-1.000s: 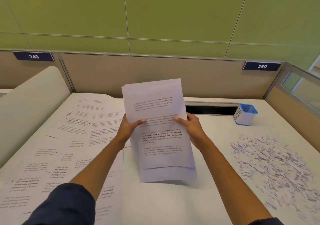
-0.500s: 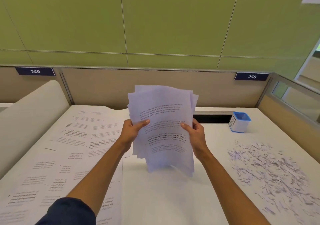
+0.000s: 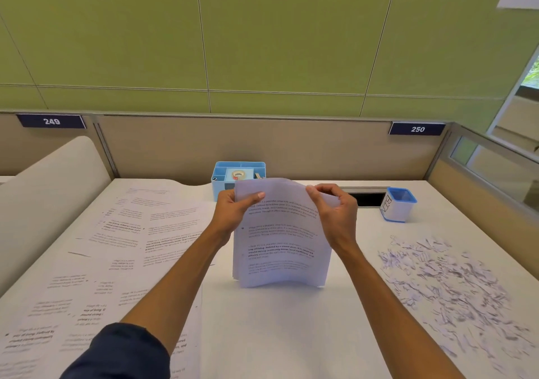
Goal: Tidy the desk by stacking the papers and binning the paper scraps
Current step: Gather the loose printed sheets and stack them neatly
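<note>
White papers point(image 3: 280, 241) w/ black print, white scraps point(image 3: 449, 279), blue organizer point(image 3: 221, 174), blue-rimmed white bin point(image 3: 398, 208), green wall point(image 3: 262, 34).

White desk point(image 3: 277, 329): printed sheets point(image 3: 110, 250) spread toward 9 o'clock, paper scraps point(image 3: 449, 285) piled at 3, blue organizer point(image 3: 221, 180) at 12, small bin point(image 3: 398, 205) around 1

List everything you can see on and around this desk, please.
Stack of papers: one, white, upright mid-desk, held by both hands.
Loose printed sheets: several, white, spread on the left.
Paper scraps: many, white, scattered on the right.
Small bin: one, white with blue rim, back right.
Organiser tray: one, blue, back centre, holding a tape roll.
Number plates: 249, 250, dark blue, on the partition.
Left hand, right hand: grip the stack's top.
</note>
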